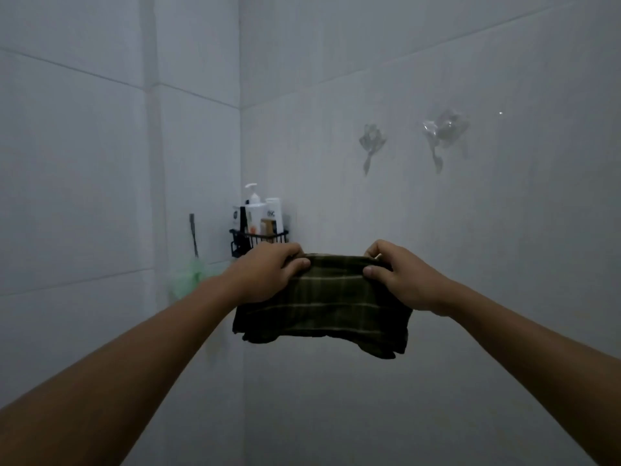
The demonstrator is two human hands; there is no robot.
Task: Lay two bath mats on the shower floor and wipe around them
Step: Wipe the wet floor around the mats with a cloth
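Dim shower corner; two pale tiled walls [437, 264] meet at a vertical seam just left of centre. Wall to the right of the seam is bare below the hooks, with open space beneath and beside the cloth. Floor not in view.

Black wire corner caddy [258, 237] sits at the seam, just behind and touching the line of the person's left knuckles in the view; real gap cannot be told. In it: a white pump bottle [253, 210] and a white bottle with dark lettering [273, 213], lettering too blurred to read for certain. Left of the caddy, a dark slim handle [193, 235] on the wall, a pale green mesh sponge [188, 277] below it. Two clear plastic wall hooks [371, 146] up on the right wall, well apart from the hands.

Both arms stretched forward, bare. Left hand [268, 272] and right hand [400, 280] each pinch the top edge of a dark green checked cloth with light stripes [322, 304], thumbs in front, fingers curled behind. Cloth is held up in the air before the right wall, top edge taut between the hands, lower edge hanging bunched and uneven.
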